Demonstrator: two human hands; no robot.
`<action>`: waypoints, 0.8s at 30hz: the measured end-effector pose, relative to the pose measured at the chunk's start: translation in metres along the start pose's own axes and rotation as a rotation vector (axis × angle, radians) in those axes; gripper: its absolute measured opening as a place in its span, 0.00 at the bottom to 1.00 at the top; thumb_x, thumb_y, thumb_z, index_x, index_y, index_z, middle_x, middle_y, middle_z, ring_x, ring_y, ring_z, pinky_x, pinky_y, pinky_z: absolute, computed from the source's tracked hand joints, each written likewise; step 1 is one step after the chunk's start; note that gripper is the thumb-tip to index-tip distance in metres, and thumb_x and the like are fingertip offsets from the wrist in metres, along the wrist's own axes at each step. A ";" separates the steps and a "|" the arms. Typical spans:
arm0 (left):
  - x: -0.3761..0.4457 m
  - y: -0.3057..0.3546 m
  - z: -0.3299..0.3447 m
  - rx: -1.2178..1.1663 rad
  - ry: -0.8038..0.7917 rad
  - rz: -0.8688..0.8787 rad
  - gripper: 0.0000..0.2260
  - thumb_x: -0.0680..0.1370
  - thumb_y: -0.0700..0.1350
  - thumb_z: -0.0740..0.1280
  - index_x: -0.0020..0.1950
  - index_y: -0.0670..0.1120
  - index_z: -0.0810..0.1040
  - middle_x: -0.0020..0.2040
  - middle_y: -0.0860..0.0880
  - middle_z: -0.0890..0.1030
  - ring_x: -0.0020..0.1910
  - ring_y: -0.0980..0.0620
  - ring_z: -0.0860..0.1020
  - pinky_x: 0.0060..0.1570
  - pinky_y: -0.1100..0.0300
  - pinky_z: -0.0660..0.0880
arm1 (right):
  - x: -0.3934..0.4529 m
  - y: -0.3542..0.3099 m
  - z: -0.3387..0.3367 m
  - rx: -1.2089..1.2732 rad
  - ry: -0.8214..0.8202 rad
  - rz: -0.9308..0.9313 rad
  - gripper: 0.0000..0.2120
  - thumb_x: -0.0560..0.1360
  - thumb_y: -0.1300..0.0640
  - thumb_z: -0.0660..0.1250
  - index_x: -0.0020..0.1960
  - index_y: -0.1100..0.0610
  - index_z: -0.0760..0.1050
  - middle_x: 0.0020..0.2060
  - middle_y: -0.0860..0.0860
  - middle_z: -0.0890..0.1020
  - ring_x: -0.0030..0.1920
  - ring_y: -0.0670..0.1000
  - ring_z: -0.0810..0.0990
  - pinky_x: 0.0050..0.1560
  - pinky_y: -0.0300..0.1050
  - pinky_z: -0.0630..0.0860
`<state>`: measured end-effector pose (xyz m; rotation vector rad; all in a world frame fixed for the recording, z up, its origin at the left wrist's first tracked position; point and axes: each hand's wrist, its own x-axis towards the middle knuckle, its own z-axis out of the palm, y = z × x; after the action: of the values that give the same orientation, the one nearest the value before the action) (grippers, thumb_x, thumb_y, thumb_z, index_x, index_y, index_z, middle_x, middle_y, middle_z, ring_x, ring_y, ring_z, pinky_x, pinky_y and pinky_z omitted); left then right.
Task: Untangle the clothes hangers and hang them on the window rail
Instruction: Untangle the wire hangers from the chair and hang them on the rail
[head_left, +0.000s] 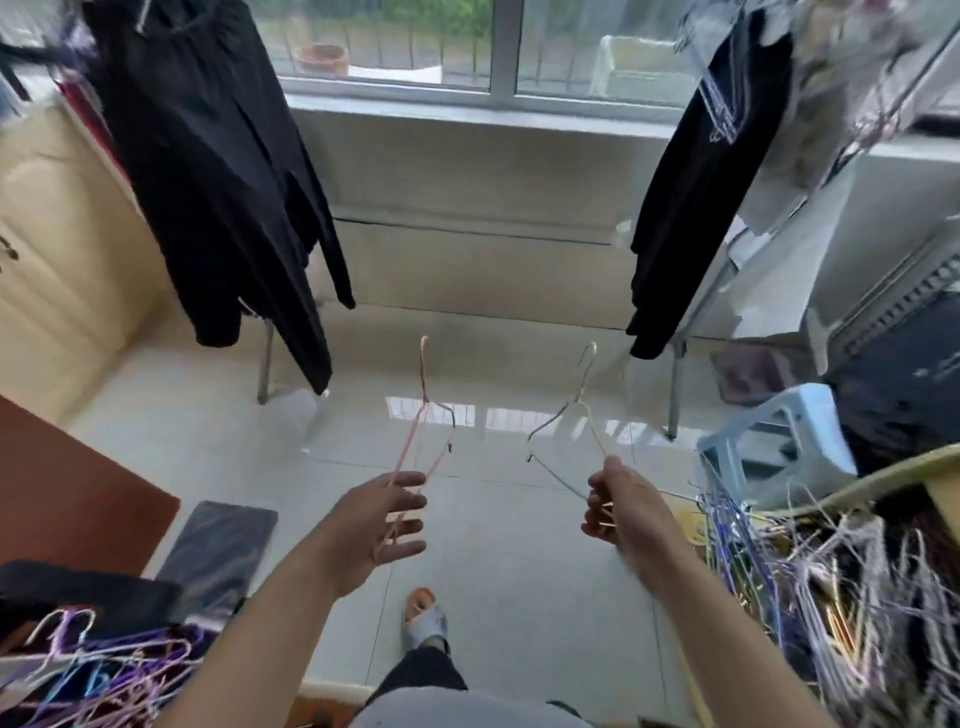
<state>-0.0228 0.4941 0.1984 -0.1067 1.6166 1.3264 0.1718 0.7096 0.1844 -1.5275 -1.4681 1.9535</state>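
Hangers are being held out in front of the person, one per hand, well apart and free of each other. Left hand (387, 519) is carrying the pink hanger (423, 431) with fingers spread and only loosely curled; the wire is running across the palm, and whether the thumb is pinching it cannot be told. Right hand (615, 506) is pinching the pale hanger (569, 431) at its lower bar, fingers curled around the wire. Both hooks are pointing up toward the window (498, 47).

Each hanger is looking light, thin and springy, likely to snag on others; taking hold at the shoulder, just below the hook, should be giving the best control. Tangled piles (810, 582) are lying at the right and lower left.

White print on the hanging black shirt (696, 197) is staying too blurred to read.
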 end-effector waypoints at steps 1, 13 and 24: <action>0.008 0.015 0.003 -0.015 -0.011 0.027 0.10 0.83 0.40 0.64 0.61 0.45 0.81 0.61 0.39 0.79 0.54 0.39 0.79 0.52 0.42 0.83 | 0.008 -0.008 0.001 0.005 0.017 0.005 0.14 0.84 0.51 0.55 0.48 0.59 0.73 0.33 0.53 0.73 0.34 0.53 0.72 0.43 0.52 0.77; 0.076 0.333 0.072 0.198 -0.176 0.558 0.12 0.85 0.50 0.60 0.62 0.49 0.80 0.38 0.43 0.75 0.35 0.47 0.73 0.41 0.52 0.73 | 0.086 -0.307 0.007 -0.084 0.193 -0.528 0.13 0.83 0.63 0.54 0.42 0.64 0.71 0.32 0.57 0.71 0.28 0.55 0.72 0.32 0.48 0.71; 0.125 0.467 0.171 0.217 -0.078 0.861 0.13 0.87 0.50 0.55 0.61 0.45 0.75 0.42 0.40 0.75 0.34 0.47 0.74 0.33 0.57 0.72 | 0.196 -0.421 -0.032 -0.195 0.469 -0.712 0.16 0.76 0.49 0.54 0.37 0.58 0.73 0.33 0.56 0.78 0.28 0.55 0.82 0.44 0.68 0.79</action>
<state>-0.2619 0.8725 0.4485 0.8481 1.7950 1.7258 -0.0325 1.0569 0.4167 -1.1729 -1.6910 0.9984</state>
